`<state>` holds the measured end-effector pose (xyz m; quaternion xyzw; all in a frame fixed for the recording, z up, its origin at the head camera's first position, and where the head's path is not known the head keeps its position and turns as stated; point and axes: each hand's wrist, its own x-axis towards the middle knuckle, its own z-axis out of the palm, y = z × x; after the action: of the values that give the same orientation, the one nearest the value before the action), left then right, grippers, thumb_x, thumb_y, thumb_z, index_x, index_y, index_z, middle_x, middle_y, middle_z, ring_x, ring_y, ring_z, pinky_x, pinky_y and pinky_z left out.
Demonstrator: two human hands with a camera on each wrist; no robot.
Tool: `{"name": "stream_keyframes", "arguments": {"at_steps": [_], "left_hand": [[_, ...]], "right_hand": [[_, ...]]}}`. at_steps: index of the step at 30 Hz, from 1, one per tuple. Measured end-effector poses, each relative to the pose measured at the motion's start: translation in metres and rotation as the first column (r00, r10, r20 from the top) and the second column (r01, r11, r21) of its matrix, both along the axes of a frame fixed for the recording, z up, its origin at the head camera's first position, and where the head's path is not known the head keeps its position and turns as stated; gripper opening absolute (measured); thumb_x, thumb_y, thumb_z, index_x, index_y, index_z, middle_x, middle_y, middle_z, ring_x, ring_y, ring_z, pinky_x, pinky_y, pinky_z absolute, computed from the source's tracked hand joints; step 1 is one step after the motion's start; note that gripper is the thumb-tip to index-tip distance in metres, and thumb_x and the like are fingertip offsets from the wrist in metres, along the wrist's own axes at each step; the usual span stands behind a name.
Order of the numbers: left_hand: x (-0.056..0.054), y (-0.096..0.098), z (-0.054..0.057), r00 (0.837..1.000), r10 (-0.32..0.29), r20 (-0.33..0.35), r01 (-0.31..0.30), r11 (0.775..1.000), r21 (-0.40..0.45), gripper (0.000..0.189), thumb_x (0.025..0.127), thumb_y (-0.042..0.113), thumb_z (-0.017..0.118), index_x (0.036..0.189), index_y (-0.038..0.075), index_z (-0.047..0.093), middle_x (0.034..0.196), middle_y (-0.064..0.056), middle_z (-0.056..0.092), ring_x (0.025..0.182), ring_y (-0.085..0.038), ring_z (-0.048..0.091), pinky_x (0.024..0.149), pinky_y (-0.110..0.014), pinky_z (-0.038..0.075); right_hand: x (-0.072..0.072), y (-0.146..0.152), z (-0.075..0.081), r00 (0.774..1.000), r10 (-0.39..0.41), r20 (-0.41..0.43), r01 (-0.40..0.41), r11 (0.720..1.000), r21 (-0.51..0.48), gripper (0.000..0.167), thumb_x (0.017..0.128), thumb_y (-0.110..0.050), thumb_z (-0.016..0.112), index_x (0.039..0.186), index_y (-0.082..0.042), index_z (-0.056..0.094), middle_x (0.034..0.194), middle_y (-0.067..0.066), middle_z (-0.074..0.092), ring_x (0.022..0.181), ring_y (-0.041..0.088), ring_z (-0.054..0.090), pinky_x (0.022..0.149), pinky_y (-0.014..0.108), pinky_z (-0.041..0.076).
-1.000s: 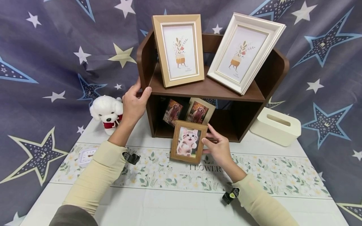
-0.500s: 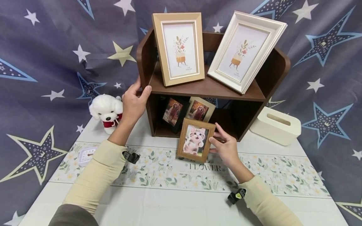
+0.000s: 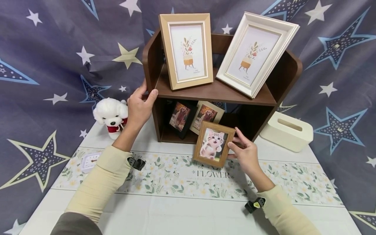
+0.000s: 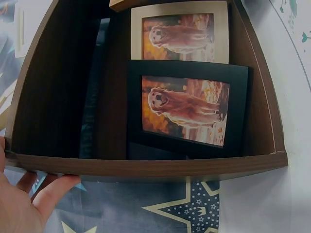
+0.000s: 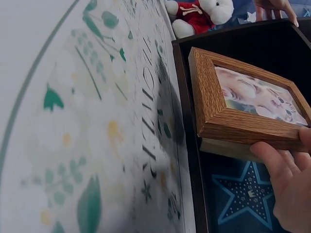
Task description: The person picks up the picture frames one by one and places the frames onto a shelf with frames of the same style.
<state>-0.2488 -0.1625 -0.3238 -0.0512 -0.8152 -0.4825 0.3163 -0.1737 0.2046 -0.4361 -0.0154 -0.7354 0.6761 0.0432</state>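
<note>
My right hand point(image 3: 246, 152) pinches the right edge of a small wooden picture frame point(image 3: 196, 150) with a kitten photo. The frame is held tilted in front of the lower compartment of a dark brown shelf point(image 3: 217, 93). My left hand point(image 3: 139, 106) grips the shelf's left side panel, its thumb on the front edge; in the left wrist view only part of that hand point(image 4: 24, 204) shows. Inside the lower compartment lean a black picture frame point(image 4: 238, 109) and a cream picture frame point(image 4: 221, 39), both with dog photos. The kitten frame partly covers the cream one in the head view.
On the upper level stand a tan picture frame point(image 3: 164, 49) and a tilted white picture frame point(image 3: 282, 49). A white plush dog point(image 3: 107, 111) and a small clock point(image 3: 88, 163) are at left. A cream tissue box point(image 3: 286, 137) stands right of the shelf.
My right hand has carried the kitten frame rightward and slightly up along the shelf's front, uncovering more of the black frame. My left hand stays on the side panel.
</note>
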Motion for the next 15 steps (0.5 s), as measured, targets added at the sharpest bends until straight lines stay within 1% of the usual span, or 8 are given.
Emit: {"name": "stream_keyframes", "arguments": {"at_steps": [5, 8, 12, 15], "left_hand": [[0.000, 0.001, 0.001, 1.000, 0.006, -0.004, -0.006, 1.000, -0.003, 0.049, 0.096, 0.025, 0.068, 0.144, 0.025, 0.059, 0.124, -0.014, 0.072, 0.103, -0.027, 0.070, 0.095, -0.047, 0.055], [0.000, 0.001, 0.001, 1.000, 0.004, -0.004, -0.004, 1.000, -0.006, 0.049, 0.096, 0.025, 0.068, 0.145, 0.025, 0.059, 0.124, -0.014, 0.072, 0.103, -0.026, 0.070, 0.095, -0.045, 0.055], [0.000, 0.001, 0.001, 1.000, 0.002, -0.007, -0.002, 1.000, -0.004, 0.049, 0.096, 0.026, 0.068, 0.144, 0.026, 0.059, 0.123, -0.014, 0.072, 0.103, -0.027, 0.070, 0.095, -0.046, 0.055], [0.000, 0.002, 0.001, 1.000, -0.002, -0.009, 0.002, 1.000, -0.001, 0.049, 0.096, 0.026, 0.068, 0.144, 0.027, 0.059, 0.124, -0.014, 0.072, 0.103, -0.027, 0.070, 0.095, -0.048, 0.055]], "right_hand": [[0.002, 0.009, 0.002, 1.000, -0.009, -0.007, 0.009, 1.000, -0.014, 0.069, 0.095, -0.001, 0.068, 0.155, -0.029, 0.045, 0.106, -0.013, 0.069, 0.091, 0.005, 0.073, 0.065, 0.039, 0.063], [0.002, 0.014, 0.004, 1.000, -0.017, -0.012, 0.016, 1.000, -0.027, 0.069, 0.095, -0.001, 0.067, 0.155, -0.028, 0.044, 0.106, -0.011, 0.068, 0.092, 0.005, 0.072, 0.064, 0.039, 0.063], [0.002, 0.020, 0.007, 0.999, -0.036, -0.016, 0.035, 0.999, -0.034, 0.070, 0.095, 0.000, 0.068, 0.155, -0.027, 0.044, 0.106, -0.008, 0.066, 0.088, 0.006, 0.073, 0.064, 0.039, 0.063], [0.001, 0.024, 0.009, 0.998, -0.064, -0.010, 0.064, 0.998, -0.017, 0.069, 0.095, -0.001, 0.068, 0.154, -0.028, 0.045, 0.106, -0.008, 0.065, 0.083, 0.006, 0.073, 0.063, 0.037, 0.063]]}}
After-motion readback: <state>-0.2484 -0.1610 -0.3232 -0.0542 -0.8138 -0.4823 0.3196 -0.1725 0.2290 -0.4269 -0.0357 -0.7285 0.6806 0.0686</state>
